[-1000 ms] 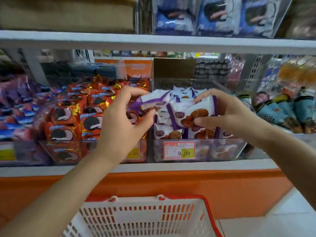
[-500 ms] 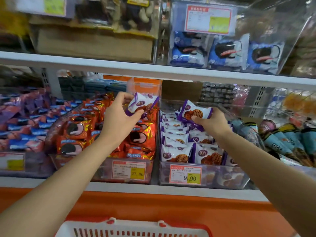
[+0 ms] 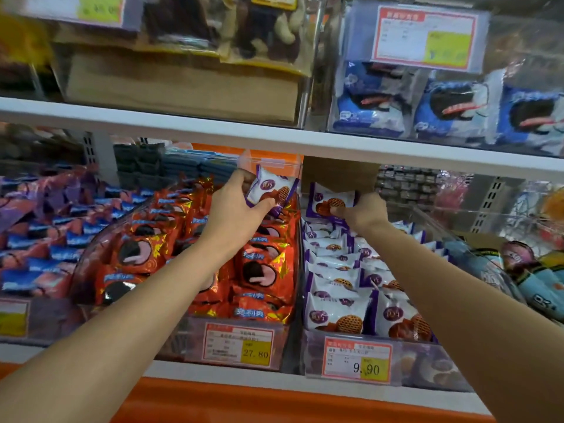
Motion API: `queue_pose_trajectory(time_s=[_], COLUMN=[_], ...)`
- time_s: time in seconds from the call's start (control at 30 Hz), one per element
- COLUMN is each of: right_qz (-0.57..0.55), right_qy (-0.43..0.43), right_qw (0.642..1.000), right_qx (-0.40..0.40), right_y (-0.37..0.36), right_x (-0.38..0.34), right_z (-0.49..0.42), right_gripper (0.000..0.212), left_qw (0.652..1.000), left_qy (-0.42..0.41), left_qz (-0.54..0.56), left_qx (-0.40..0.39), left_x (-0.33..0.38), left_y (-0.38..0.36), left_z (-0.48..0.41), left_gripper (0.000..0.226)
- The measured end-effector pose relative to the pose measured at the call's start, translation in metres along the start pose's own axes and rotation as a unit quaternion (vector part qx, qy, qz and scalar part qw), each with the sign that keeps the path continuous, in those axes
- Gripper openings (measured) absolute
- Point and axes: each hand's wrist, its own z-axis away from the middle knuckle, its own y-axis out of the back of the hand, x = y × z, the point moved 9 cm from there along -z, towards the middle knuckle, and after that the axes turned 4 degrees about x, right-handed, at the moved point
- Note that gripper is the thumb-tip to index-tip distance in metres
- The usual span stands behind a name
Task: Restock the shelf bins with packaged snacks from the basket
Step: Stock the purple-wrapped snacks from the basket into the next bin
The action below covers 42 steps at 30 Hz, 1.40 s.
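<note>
Okay, left hand (image 3: 235, 209): I see it pinching a purple-white pack (image 3: 273, 190) above the orange-snack bin (image 3: 183, 343).
Right hand (image 3: 363, 212): gripping a second pack (image 3: 329, 200) over the back of the 9.90 bin (image 3: 427, 361).

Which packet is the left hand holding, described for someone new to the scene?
On the lower shelf, find the clear bin tagged 27.80, full of orange-red cookie packets. Above its back, the left hand grips a white-and-purple biscuit packet, the only one that colour over that bin.
</note>
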Motion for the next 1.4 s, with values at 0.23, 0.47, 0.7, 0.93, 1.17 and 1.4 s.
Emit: queue_pose_trajectory(time_s=[0.23,0.47,0.7,0.93,1.17,1.4], right_qz=[0.043,0.121,0.092,0.216,0.254,-0.238], right_qy=[0.045,0.069,0.099,0.087,0.240,0.154], right_qw=[0.998,0.990,0.989,0.971,0.936,0.950], right_qx=[-0.009,-0.023,-0.060,-0.060,0.022,-0.131], right_y=[-0.020,-0.035,-0.035,-0.050,-0.037,-0.033], right_x=[-0.009,-0.013,-0.012,-0.017,-0.062,-0.075], right_z=[-0.027,-0.040,-0.041,-0.032,0.019,0.050], right_gripper=[0.039,0.045,0.042,0.050,0.065,0.036], left_qw=[0.999,0.998,0.998,0.998,0.999,1.000], left_qy=[0.036,0.021,0.020,0.033,-0.013,-0.023], left_qz=[0.040,0.054,0.053,0.036,-0.016,-0.005], left_qx=[-0.012,-0.024,-0.034,-0.031,-0.049,-0.006], left_x=[-0.017,-0.016,-0.014,-0.015,-0.002,0.014], left_y=[-0.006,-0.009,-0.010,-0.009,-0.005,0.001], left_z=[-0.004,-0.002,-0.001,-0.001,-0.003,-0.005], left_gripper=[0.032,0.032,0.031,0.036,0.037,0.035])
